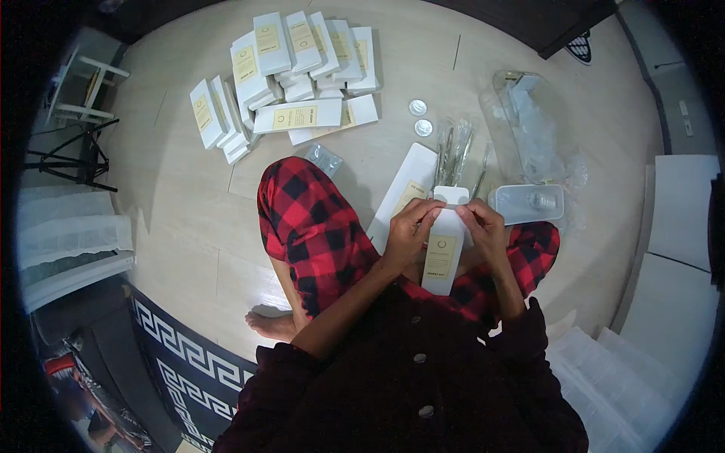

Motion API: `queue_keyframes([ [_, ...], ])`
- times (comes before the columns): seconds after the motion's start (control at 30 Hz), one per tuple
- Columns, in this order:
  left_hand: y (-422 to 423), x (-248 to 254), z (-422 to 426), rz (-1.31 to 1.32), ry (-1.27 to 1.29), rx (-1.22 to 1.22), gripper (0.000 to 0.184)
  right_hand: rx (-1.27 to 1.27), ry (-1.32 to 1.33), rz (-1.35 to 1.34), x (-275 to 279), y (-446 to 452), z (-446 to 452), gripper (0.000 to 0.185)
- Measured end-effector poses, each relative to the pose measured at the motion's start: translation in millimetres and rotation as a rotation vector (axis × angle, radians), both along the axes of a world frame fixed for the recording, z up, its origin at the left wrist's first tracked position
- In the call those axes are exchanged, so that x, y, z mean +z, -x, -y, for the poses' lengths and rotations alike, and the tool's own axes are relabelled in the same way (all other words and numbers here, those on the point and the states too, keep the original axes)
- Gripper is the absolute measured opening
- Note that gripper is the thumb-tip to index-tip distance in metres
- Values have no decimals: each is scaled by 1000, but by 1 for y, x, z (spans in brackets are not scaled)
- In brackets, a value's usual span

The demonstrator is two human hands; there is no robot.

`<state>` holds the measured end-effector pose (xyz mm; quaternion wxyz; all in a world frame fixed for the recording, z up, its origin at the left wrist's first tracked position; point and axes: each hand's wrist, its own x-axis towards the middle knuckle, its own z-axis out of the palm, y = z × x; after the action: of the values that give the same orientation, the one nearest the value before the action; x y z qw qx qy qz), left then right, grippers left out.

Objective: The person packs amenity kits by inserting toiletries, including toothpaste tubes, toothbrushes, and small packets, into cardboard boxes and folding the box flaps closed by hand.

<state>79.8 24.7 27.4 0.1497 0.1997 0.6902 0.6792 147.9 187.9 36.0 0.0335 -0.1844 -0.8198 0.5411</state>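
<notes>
A slim white box (440, 260) with a cream label stands between my legs, its top flap (451, 195) raised. My left hand (410, 229) pinches the left side of the box's top end, and my right hand (487, 226) pinches the right side, thumbs close together at the flap. Whether anything is inside the box cannot be seen. Just left of my left hand lies another labelled white box (411, 177). Beyond the hands are several thin metallic-looking sticks in clear plastic sleeves (455, 147). A translucent tray (521, 204) sits near my right hand.
Many labelled white boxes (298, 113) are piled at the upper left. Two silvery discs (423, 127) lie on the floor (181, 189). A large clear container (498, 124) holds crumpled plastic. A small grey packet (325, 160) rests beyond my left knee. A patterned rug (192, 366) is lower left.
</notes>
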Motion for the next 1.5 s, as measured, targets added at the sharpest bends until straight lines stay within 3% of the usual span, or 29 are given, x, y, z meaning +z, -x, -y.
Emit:
queue_keyframes([
  [0.13,2,0,2,39,43,-24,17,-2,62,-23,1,5,8,15],
  [0.2,3,-3,2,59,74,-15,17,-318,396,-220,5,4,26,14],
  [0.3,0,-11,1,88,29,8,19,-287,395,-127,-15,-9,22,20],
  [0.43,-4,-22,-6,250,-175,54,23,-270,366,-221,-18,-2,17,24],
  [0.5,-5,-24,-7,315,-221,37,28,-232,503,-309,-10,3,16,26],
  [0.53,-6,-24,-9,443,-359,27,32,-227,505,-308,-8,4,15,26],
  [0.6,-7,-24,-11,570,-496,14,38,-223,517,-237,-5,4,10,15],
  [0.63,-7,-23,-13,544,-496,27,40,-225,517,-236,-4,2,8,15],
  [0.7,-8,-23,-13,518,-497,37,42,-11,3,-239,-1,-1,3,14],
  [0.77,-10,-24,-10,645,-404,-213,46,13,27,-220,4,1,-4,13],
  [0.8,-12,-33,-9,647,-402,-210,46,37,53,-199,7,3,-4,13],
  [0.87,-19,-56,-12,892,-517,-425,60,71,169,-158,14,10,-5,13],
  [0.9,-20,-52,-14,890,-518,-422,60,103,283,-117,17,14,-6,13],
  [0.97,-22,-46,-17,1128,-598,-449,72,133,346,-46,20,19,-11,12],
  [1.13,-26,-58,-20,1156,-637,-580,74,151,377,123,34,27,-10,12],
  [1.2,-28,-58,-23,1141,-634,-576,75,239,185,107,35,26,-12,12],
  [1.3,-30,-54,-22,1097,-604,-531,76,184,169,205,35,29,-13,14],
  [1.5,-29,-51,-20,1086,-507,-487,77,270,123,78,32,32,-6,15],
])
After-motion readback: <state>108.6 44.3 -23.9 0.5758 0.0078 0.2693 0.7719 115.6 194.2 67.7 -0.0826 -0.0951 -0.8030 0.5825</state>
